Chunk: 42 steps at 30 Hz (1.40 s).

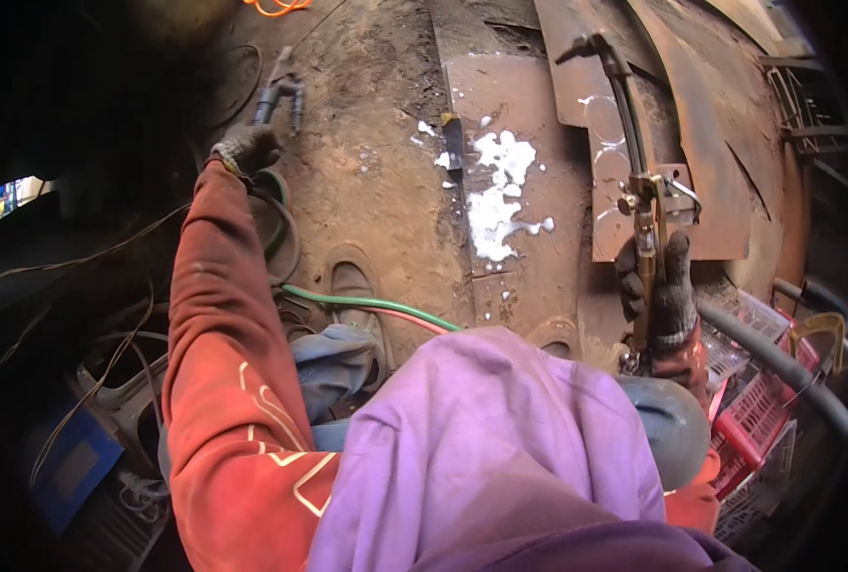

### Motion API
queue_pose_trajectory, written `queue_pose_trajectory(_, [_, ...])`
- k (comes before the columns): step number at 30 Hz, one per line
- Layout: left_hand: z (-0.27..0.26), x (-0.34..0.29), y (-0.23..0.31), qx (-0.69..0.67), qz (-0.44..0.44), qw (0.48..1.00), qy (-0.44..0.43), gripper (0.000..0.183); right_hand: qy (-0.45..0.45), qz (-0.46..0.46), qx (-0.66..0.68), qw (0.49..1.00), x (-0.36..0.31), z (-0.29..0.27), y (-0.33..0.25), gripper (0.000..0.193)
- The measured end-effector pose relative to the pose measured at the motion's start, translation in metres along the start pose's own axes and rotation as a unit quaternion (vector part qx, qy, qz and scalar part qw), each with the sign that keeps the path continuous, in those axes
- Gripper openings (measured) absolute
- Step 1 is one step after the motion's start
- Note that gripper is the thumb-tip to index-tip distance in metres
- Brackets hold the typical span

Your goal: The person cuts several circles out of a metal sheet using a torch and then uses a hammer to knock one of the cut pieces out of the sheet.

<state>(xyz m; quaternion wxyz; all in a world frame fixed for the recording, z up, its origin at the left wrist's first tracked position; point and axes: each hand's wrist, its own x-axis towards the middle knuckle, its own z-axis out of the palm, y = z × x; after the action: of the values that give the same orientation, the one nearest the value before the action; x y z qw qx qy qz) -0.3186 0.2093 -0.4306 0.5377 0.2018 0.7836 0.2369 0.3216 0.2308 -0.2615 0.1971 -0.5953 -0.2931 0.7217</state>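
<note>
My left hand (245,150), in a dark work glove, reaches forward over the ground at the upper left. Its fingers are closed round a grey metal tool (271,98) with a thin tip and a side arm; its kind is hard to make out. At the right, my right hand (672,297), also gloved, is wrapped round the brass body of a cutting torch (645,214). The torch stands out forward, its bent head (584,46) pointing left above rusty steel plates (719,205). Chalk-like rings mark one plate.
White foamy splashes (500,195) lie on a plate in the middle. Green and red hoses (371,302) run past my shoe (352,276). Red plastic crates (753,419) and a thick grey pipe (776,357) stand at the right. A blue panel (73,467) lies at the lower left.
</note>
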Motion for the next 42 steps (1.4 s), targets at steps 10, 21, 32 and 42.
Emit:
queue_pose_trajectory(10, [0.105,-0.107,0.1,0.207,0.334,0.91,0.135,0.032,-0.052,-0.045,-0.012,0.998,0.014,0.007,0.028,0.074])
queue_pose_trajectory(21, [0.133,-0.196,0.131,0.272,0.542,0.75,0.265,0.034,-0.113,-0.009,0.022,0.993,0.036,-0.018,0.043,0.065])
queue_pose_trajectory(32, [0.164,-0.201,0.092,0.293,0.515,0.755,0.282,0.033,-0.074,-0.025,0.021,0.997,0.044,-0.006,0.041,0.068])
queue_pose_trajectory(42, [0.105,-0.104,0.061,-0.018,0.018,0.966,0.258,0.062,-0.113,-0.092,0.222,0.964,0.026,-0.045,0.011,0.073])
